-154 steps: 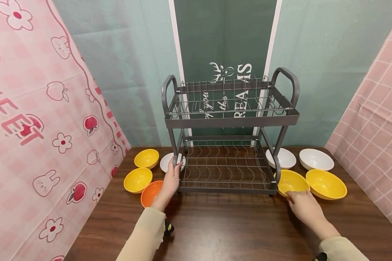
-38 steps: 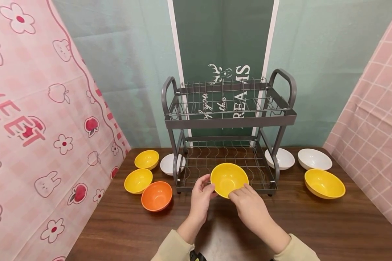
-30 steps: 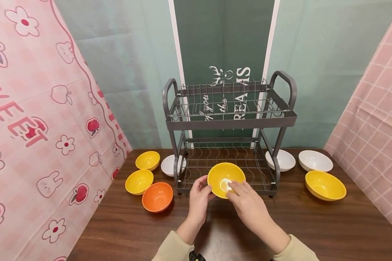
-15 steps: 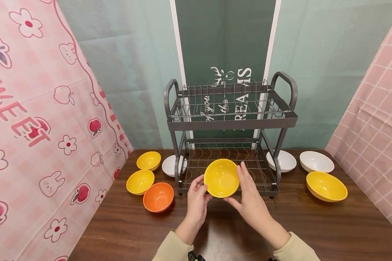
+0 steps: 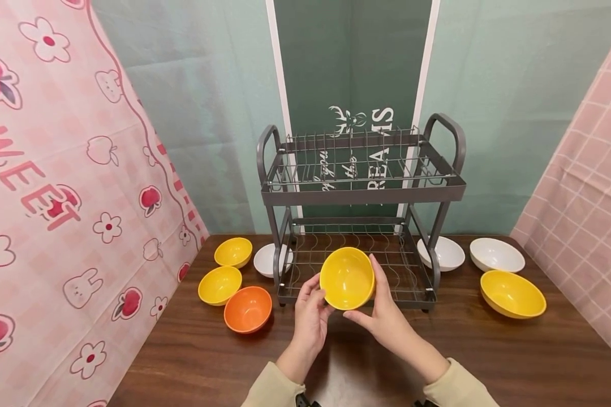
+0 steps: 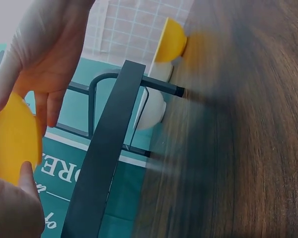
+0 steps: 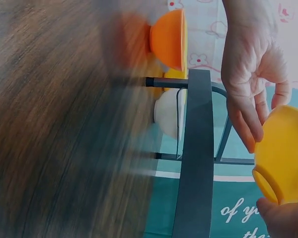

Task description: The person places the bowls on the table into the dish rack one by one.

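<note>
A yellow bowl (image 5: 347,279) is held up in front of the rack's lower tier, its inside tilted toward me. My left hand (image 5: 309,323) grips its left side, thumb at the rim and fingers behind. On the other side, my right hand (image 5: 391,323) holds it with the fingers along the right edge and the thumb below. In the left wrist view the bowl (image 6: 12,141) is between both hands, above the table. The right wrist view shows the bowl's (image 7: 283,153) outside and foot ring. Behind it stands a grey two-tier dish rack (image 5: 364,196) with bare wire tiers.
Left of the rack are two yellow bowls (image 5: 220,285), an orange bowl (image 5: 248,309) and a white bowl (image 5: 266,260). Right of it sit two white bowls (image 5: 496,255) and another yellow bowl (image 5: 512,294). Cloth hangings surround the wooden table (image 5: 193,362).
The yellow bowl has come from beside the rack's right side to the middle. My left hand has left the rack post for the bowl; my right hand has shifted from its front rim to its side.
</note>
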### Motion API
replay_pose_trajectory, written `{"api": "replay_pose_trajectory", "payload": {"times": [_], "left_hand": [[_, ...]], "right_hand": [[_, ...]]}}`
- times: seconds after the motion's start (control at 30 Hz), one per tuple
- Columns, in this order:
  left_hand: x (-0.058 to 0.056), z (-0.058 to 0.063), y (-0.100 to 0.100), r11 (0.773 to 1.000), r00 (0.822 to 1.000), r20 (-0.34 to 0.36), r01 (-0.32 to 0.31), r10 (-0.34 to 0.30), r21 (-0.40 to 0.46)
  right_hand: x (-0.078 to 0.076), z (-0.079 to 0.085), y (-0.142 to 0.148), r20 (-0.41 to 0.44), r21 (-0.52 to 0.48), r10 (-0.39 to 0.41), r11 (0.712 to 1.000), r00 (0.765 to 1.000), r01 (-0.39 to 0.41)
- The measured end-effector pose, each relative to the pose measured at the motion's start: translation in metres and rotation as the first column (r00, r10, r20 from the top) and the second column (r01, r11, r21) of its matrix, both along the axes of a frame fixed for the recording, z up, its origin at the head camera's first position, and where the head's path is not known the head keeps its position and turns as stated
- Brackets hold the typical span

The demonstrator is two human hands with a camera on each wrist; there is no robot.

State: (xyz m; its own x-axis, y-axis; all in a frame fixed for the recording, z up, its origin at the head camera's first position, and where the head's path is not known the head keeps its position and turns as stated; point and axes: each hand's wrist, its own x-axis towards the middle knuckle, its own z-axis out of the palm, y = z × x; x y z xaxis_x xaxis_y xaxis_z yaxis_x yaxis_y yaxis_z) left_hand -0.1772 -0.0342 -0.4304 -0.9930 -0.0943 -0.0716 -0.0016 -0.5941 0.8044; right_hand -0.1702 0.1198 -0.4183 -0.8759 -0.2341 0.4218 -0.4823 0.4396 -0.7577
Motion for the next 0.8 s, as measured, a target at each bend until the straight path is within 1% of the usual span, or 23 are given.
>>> {"api": "replay_pose_trajectory", "payload": {"times": [0.17, 0.33, 0.43, 0.6, 0.67, 0.73, 0.77, 0.8], "left_hand": [[-0.002, -0.004, 0.000, 1.000, 1.000, 0.006, 0.008, -0.008, -0.015], [-0.006, -0.007, -0.001, 0.999, 1.000, 0.014, 0.025, -0.024, -0.030], [-0.008, -0.009, -0.002, 0.998, 0.999, 0.002, 0.034, -0.034, -0.054], [-0.012, -0.013, -0.004, 0.988, 0.998, -0.026, 0.050, -0.055, -0.147], [-0.014, -0.015, -0.006, 0.978, 0.997, -0.036, 0.060, -0.069, -0.201], [-0.016, -0.015, -0.008, 0.960, 0.994, -0.052, 0.077, -0.094, -0.268], [-0.018, -0.016, -0.010, 0.944, 0.991, -0.074, 0.079, -0.108, -0.320], [-0.020, -0.015, -0.012, 0.921, 0.989, -0.093, 0.075, -0.119, -0.383]], "right_hand": [[-0.002, 0.001, -0.003, 0.057, -0.031, 0.005, 1.000, 0.998, -0.003], [-0.006, 0.001, -0.007, 0.088, -0.042, -0.003, 0.999, 0.996, 0.007], [-0.010, 0.002, -0.009, 0.086, -0.046, -0.006, 0.999, 0.996, 0.010], [-0.014, 0.001, -0.011, 0.049, -0.054, 0.001, 0.999, 0.999, 0.001], [-0.015, 0.002, -0.011, 0.027, -0.054, -0.002, 0.999, 1.000, 0.003], [-0.017, 0.004, -0.011, 0.012, -0.058, -0.012, 0.998, 1.000, 0.013], [-0.018, 0.005, -0.010, 0.005, -0.060, -0.017, 0.998, 1.000, 0.018], [-0.019, 0.006, -0.010, -0.002, -0.060, -0.028, 0.998, 1.000, 0.028]]}}
